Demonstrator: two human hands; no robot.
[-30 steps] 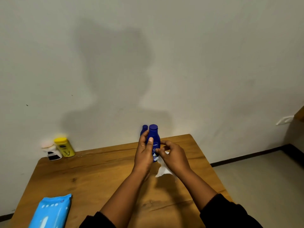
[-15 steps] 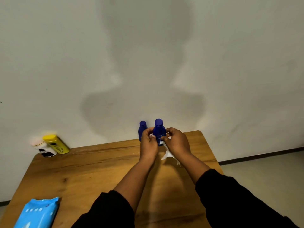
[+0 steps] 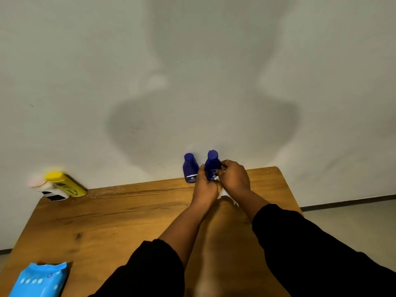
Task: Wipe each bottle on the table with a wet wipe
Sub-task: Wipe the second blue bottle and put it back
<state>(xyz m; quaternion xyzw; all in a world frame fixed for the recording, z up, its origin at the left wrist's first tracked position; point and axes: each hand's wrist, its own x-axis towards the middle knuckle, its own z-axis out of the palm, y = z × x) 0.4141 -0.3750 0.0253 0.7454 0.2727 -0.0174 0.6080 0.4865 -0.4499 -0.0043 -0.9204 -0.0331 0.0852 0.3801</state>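
At the far edge of the desk [image 3: 128, 221], close to the wall, the left hand [image 3: 204, 187] grips a dark blue bottle [image 3: 212, 166] upright, its fingers curled round the lower left side. The right hand [image 3: 234, 176] has its fingers clamped on a white wet wipe [image 3: 225, 195] and presses it to the bottle's right side; the loose end hangs between the wrists. I cannot tell whether the bottle's base touches the desk. A second blue bottle [image 3: 190, 168] stands just beside it on the left. At the far left corner, 2 more bottles stand touching: a yellow bottle [image 3: 66, 183] and a white bottle [image 3: 51, 190]. A light blue wipe pack [image 3: 38, 279] lies at the near left edge.
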